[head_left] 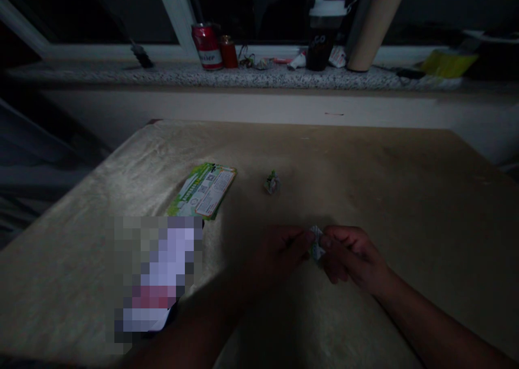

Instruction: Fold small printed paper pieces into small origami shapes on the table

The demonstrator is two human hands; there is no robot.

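Note:
Between both hands is a small piece of folded printed paper [317,244], white and green, low over the table. My left hand [286,247] pinches its left side with thumb and fingers. On its right side, my right hand [352,252] grips it the same way. Farther off on the table lies another small crumpled or folded paper piece [272,183] in green and white. To the left rests a stack of green and white printed leaflets [206,190]. The fingers hide part of the held paper.
A pixelated bright device [166,277], seemingly a lit screen, lies left of my left forearm on the table [385,179]. Along the granite windowsill [162,78] stand a red can [207,47], a red lighter-like item [229,52], a lidded dark cup [320,39] and a cardboard tube [375,25].

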